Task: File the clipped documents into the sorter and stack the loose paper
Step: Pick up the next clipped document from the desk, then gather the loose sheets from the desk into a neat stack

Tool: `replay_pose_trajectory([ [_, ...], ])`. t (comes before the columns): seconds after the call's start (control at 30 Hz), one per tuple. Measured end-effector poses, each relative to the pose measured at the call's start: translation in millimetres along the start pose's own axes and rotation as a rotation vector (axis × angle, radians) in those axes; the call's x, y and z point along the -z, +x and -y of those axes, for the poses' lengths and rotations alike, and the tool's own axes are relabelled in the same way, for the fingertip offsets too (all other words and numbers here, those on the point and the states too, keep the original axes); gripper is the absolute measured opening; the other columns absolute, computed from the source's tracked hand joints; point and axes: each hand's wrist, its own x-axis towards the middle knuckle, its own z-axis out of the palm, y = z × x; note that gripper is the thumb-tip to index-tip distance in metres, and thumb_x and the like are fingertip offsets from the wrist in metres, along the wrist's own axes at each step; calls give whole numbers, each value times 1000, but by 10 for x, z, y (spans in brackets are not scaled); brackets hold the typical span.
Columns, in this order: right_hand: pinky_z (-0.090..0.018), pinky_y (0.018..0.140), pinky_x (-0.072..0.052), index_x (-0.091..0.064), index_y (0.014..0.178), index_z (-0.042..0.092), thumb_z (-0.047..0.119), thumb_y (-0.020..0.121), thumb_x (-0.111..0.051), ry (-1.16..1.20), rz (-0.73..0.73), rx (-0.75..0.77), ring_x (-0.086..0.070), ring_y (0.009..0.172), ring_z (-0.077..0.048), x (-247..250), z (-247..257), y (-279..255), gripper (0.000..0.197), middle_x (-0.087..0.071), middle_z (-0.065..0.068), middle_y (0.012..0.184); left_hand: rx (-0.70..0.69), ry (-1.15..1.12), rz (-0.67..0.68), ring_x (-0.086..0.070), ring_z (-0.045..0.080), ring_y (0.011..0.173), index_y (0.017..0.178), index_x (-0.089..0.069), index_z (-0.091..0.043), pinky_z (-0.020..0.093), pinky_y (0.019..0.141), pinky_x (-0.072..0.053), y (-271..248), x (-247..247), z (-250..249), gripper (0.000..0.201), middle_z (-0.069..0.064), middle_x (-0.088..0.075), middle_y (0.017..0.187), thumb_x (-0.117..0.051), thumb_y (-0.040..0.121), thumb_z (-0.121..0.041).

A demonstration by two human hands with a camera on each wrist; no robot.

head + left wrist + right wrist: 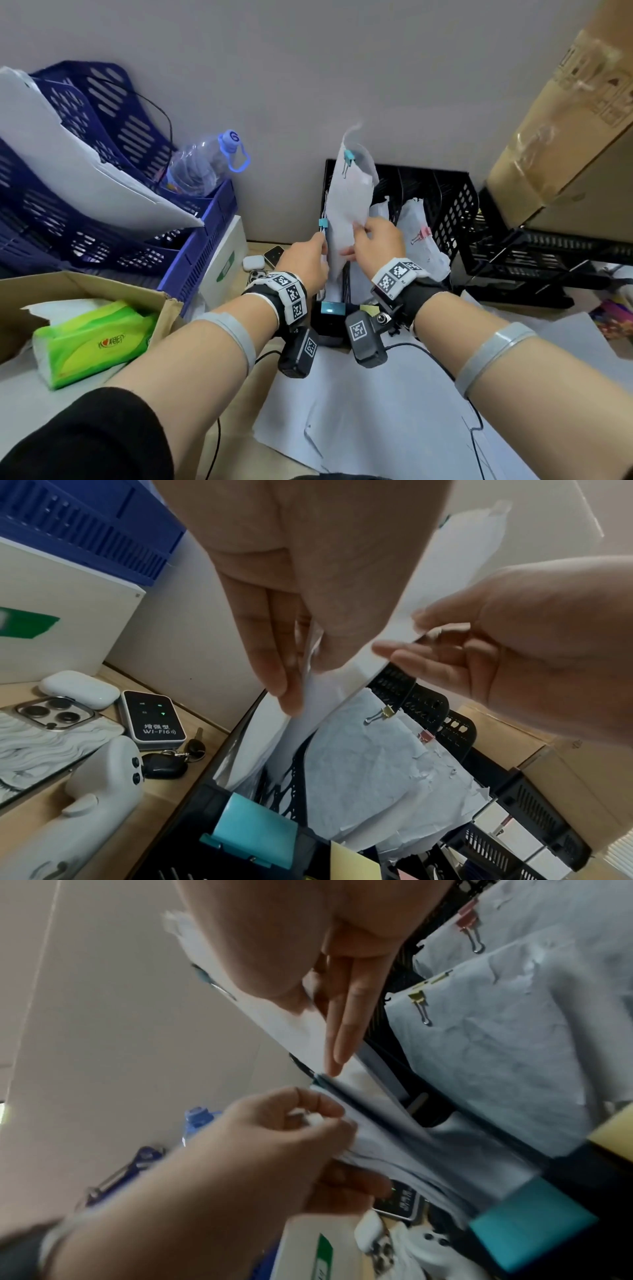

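the black mesh sorter [452, 212] holds crumpled white sheaves upright in its slots — one with a pink clip [422, 234], one with a gold clip [386, 712]. the clipped documents [349, 205], thin white paper with two teal clips, stand in the leftmost slot. the left hand [305, 257] pinches their left edge; the right hand [378, 240] pinches the right edge. loose paper [394, 421] lies flat on the bench.

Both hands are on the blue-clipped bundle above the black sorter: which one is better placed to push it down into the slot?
Probably the right hand: it holds the clipped bundle higher, on its open edge. The left hand pinches low beside the sorter.
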Motion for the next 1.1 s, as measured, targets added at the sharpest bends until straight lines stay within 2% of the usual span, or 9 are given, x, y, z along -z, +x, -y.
replay_pose_trajectory([
  [0.2, -42, 60, -61, -50, 54, 8, 20, 80, -49, -139, 246, -225, -71, 59, -30, -105, -225, -123, 29, -70, -16, 61, 4, -24, 15, -57, 33, 76, 111, -49, -16, 33, 67, -42, 22, -28, -13, 18, 12, -65, 89, -48, 93, -19],
  [0.33, -27, 49, -39, -44, 58, 7, 15, 87, -51, -268, 252, -263, -54, 61, -29, -176, -346, -85, 31, -51, -7, 57, 33, -28, 17, -59, 31, 77, 112, -49, -16, 35, 68, -46, 27, -52, -23, 19, 9, -64, 89, -49, 93, -18],
  [0.43, -38, 70, -61, -59, 84, 2, 19, 94, -49, -97, 479, -353, -70, 76, -32, -244, -393, -129, 22, -70, -16, 85, 34, -53, 11, -66, 30, 78, 114, -47, -19, 42, 76, -57, 13, -90, -34, 22, 10, -68, 93, -52, 93, -19],
  [0.57, -31, 62, -56, -60, 103, 7, 12, 99, -44, 131, 590, -429, -64, 63, -20, -159, -511, -281, 17, -61, -7, 76, 11, -161, -84, -65, 31, 76, 132, -26, -28, 45, 69, -58, -72, -226, -19, 58, 9, -62, 102, -60, 86, -15],
  [0.67, -29, 61, -53, -64, 106, 7, 14, 98, -48, 145, 584, -490, -63, 63, -19, 8, -779, -458, 19, -63, -7, 77, 94, -307, -124, -63, 28, 75, 120, -28, -27, 44, 71, -57, -183, -474, 45, 55, 5, -60, 91, -68, 83, -22],
  [0.77, -28, 61, -49, -64, 105, 6, 15, 97, -50, 139, 587, -635, -60, 67, -20, 236, -1219, -739, 19, -63, -10, 84, 220, -318, 56, -57, 22, 70, 98, -51, -16, 37, 76, -55, -354, -802, 96, 31, -2, -57, 74, -73, 86, -33],
  [0.87, -27, 58, -44, -65, 94, 6, 17, 94, -51, -19, 547, -675, -55, 69, -21, 429, -1759, -1066, 18, -62, -10, 85, 227, -175, 204, -59, 20, 74, 77, -61, -20, 33, 77, -54, -567, -1162, 150, 19, -6, -59, 69, -71, 87, -33],
  [0.97, -30, 74, -48, -69, 97, 2, 19, 94, -52, -212, 530, -635, -61, 86, -27, 562, -2184, -1371, 25, -66, -10, 95, 205, -36, 218, -66, 23, 89, 92, -63, -24, 36, 80, -56, -740, -1433, 128, 9, -2, -67, 91, -63, 87, -32],
  [1.1, -34, 93, -51, -69, 94, 15, 22, 91, -58, -196, 502, -658, -65, 104, -27, 649, -2452, -1693, 13, -71, -7, 107, 327, -33, 431, -58, 31, 121, 136, -45, -11, 39, 101, -48, -870, -1796, 72, 74, 11, -57, 134, -73, 81, -52],
])
